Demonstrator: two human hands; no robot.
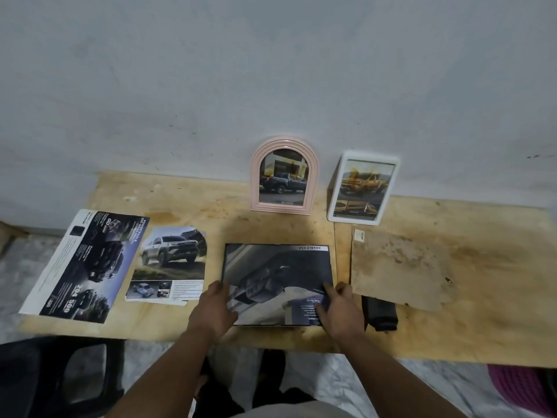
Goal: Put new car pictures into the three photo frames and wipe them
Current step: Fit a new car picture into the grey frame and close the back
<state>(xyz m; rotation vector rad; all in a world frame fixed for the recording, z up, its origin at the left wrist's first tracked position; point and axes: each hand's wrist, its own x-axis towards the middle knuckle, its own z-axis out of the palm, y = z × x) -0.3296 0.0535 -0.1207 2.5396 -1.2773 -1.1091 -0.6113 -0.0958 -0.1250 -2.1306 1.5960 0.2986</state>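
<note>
A black rectangular photo frame (277, 267) lies flat on the wooden table in front of me, with a dark car picture laid in it upside down. My left hand (212, 309) presses on the picture's lower left corner. At the lower right corner my right hand (340, 306) holds the picture's edge. A pink arched frame (283, 176) with a blue pickup picture leans on the wall behind. To its right a white frame (361, 187) holds a yellow pickup picture.
Two loose car brochure pages (81, 267) (170, 263) lie at the left of the table (211, 206). A brown backing board (398, 267) lies at the right, over a dark folded cloth (381, 315). A black chair (60, 378) stands at lower left.
</note>
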